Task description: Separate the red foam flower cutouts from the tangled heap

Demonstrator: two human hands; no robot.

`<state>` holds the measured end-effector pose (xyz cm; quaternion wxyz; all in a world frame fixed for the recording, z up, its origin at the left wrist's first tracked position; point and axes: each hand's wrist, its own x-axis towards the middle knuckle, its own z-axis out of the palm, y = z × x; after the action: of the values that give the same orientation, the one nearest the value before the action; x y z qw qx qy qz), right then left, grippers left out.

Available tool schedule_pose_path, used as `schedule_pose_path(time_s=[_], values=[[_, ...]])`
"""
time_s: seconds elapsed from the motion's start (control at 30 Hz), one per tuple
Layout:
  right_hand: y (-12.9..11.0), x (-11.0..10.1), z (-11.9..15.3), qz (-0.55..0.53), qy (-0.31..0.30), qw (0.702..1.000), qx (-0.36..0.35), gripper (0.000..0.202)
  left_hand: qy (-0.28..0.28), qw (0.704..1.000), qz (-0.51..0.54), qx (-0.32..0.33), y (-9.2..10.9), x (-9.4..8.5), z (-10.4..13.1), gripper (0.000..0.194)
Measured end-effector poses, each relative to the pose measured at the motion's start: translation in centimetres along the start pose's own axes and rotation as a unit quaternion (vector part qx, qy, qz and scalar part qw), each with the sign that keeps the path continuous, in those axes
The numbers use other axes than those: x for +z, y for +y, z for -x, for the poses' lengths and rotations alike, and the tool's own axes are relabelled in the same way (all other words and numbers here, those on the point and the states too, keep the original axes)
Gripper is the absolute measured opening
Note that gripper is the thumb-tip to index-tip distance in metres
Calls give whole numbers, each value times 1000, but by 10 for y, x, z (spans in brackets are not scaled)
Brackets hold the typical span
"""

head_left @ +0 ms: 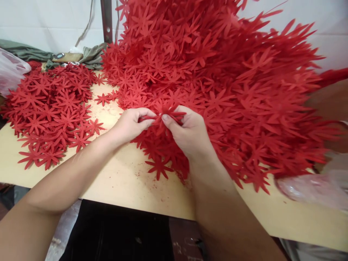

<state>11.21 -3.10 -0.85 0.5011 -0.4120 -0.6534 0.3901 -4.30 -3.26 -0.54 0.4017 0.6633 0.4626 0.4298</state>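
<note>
Both hands meet at the centre, in front of a tall heap of red flower-shaped pieces [217,83]. Between thumb and fingers, my left hand [133,123] pinches the left side of a small red flower piece [170,113]. My right hand [187,128] grips the same piece or a small stack from the right, its thumb lying on top; whether it is one layer or several cannot be made out. A lower pile of red flower pieces [54,105] lies to the left of my left hand. One loose flower [159,169] rests just below the hands.
The pale table [119,181] has its front edge close to my body. Cloth [24,52] and a clear plastic bag [12,70] lie at the back left. Another plastic bag [312,186] sits at the right, and a metal post [107,21] stands behind.
</note>
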Motion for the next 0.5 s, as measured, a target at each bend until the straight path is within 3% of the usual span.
schedule_pose_path(time_s=[0.1, 0.27, 0.4, 0.43, 0.5], values=[[2, -3, -3, 50, 92, 994, -21, 9, 31, 999, -29, -22, 3, -1, -1, 11], [-3, -10, -5, 96, 160, 981, -56, 10, 82, 992, -96, -17, -1, -3, -4, 9], [2, -28, -10, 81, 266, 960, -25, 9, 103, 986, -128, -22, -8, -6, -6, 12], [5, -32, -11, 66, 267, 961, -19, 5, 107, 985, -135, -18, -9, -7, -6, 16], [12, -34, -13, 37, 201, 978, -29, 17, 119, 979, -168, 11, -7, -8, -5, 27]])
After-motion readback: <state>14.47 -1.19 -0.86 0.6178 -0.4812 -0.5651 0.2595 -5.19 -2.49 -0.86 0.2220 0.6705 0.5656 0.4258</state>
